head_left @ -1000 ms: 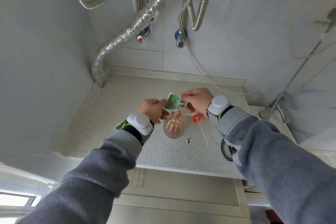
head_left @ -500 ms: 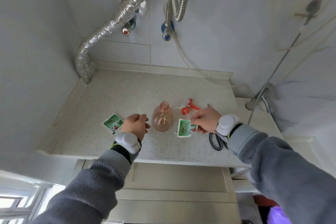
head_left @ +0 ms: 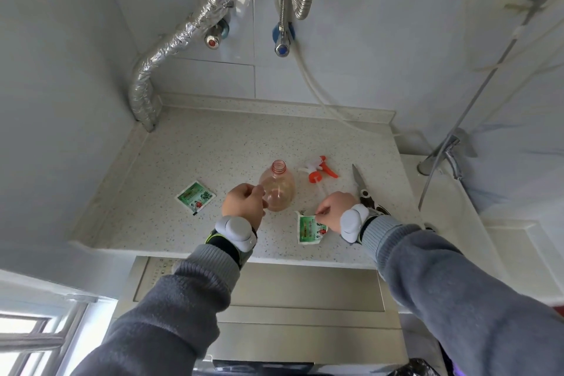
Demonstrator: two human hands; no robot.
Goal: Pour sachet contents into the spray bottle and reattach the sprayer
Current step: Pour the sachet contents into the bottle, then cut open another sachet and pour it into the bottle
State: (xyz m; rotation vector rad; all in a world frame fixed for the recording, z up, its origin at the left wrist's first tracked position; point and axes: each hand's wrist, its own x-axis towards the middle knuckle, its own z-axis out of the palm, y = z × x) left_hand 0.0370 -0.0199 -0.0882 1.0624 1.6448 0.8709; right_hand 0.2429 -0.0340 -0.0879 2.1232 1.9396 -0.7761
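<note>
Bottle upright mid-counter, neck open, pinkish liquid inside. Sprayer lying on its side just right of the neck and slightly behind, not touching; long axis roughly left-right, orange collar toward the bottle, dip tube trailing forward toward the right hand. So: sprayer just beyond the right hand, a short reach away from the body; left hand farther, with the bottle in between. Right hand the obvious one for the pickup. Right hand low on the counter, fingers pinching the torn top corner of the opened sachet, which lies flat at the front edge right of the bottle; looks about to be let go, though that is a guess. Left hand at the bottle's left shoulder, fingers curled toward it; contact probable, actual clasp not clear from this angle. Second sachet flat, well left, seemingly unopened. Scissors right of the sprayer, blades pointing away, handles partly under the right wrist. Likely next: drop sachet, grab sprayer by the collar, feed tube into neck while left steadies.
</note>
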